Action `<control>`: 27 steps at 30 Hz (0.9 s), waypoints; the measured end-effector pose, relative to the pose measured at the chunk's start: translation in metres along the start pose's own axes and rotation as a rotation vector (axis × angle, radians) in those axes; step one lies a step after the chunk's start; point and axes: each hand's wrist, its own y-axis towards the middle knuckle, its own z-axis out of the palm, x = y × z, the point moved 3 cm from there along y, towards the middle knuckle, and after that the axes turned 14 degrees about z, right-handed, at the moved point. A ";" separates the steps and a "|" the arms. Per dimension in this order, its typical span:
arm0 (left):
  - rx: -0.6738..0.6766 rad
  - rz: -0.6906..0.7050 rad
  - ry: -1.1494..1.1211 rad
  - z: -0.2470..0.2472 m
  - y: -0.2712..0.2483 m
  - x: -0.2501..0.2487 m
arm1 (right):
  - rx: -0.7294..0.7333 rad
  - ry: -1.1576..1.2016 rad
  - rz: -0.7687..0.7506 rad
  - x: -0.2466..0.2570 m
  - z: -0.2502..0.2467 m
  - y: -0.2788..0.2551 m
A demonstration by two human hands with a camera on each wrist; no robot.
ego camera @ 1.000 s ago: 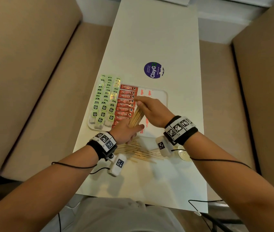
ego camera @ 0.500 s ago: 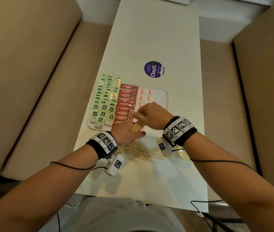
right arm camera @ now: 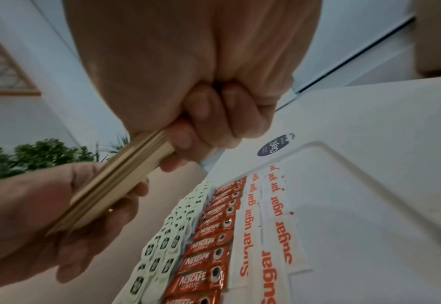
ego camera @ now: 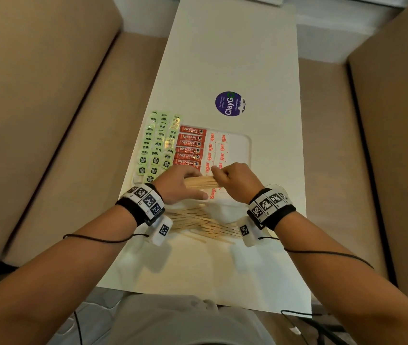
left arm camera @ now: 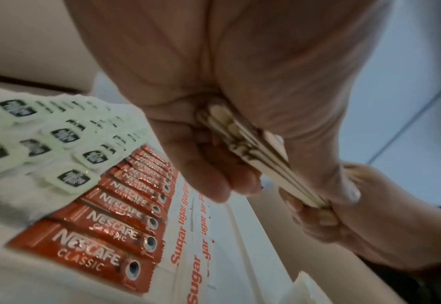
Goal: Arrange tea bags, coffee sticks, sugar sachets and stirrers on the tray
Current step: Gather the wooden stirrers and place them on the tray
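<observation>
Stirrer bundle [ego camera: 201, 182] — gripped between left hand [ego camera: 176, 186] and right hand [ego camera: 235, 181].

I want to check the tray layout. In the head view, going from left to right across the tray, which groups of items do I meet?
Pale green tea bags → red Nescafe coffee sticks → white sugar sachets with red print → bare white part of the tray.

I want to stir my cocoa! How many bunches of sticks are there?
2. One bundle is held by the left hand and right hand over the tray. One loose pile lies on the table, partly hidden behind the wrists.
</observation>
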 end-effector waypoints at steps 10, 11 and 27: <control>-0.393 -0.108 -0.047 -0.004 0.019 -0.008 | 0.090 0.129 -0.010 0.010 0.010 -0.014; -0.388 -0.092 -0.025 -0.005 0.020 -0.007 | 0.129 0.088 -0.044 0.010 0.011 -0.017; -0.280 -0.020 -0.066 -0.002 0.032 -0.013 | 0.229 0.004 -0.066 0.017 0.026 -0.026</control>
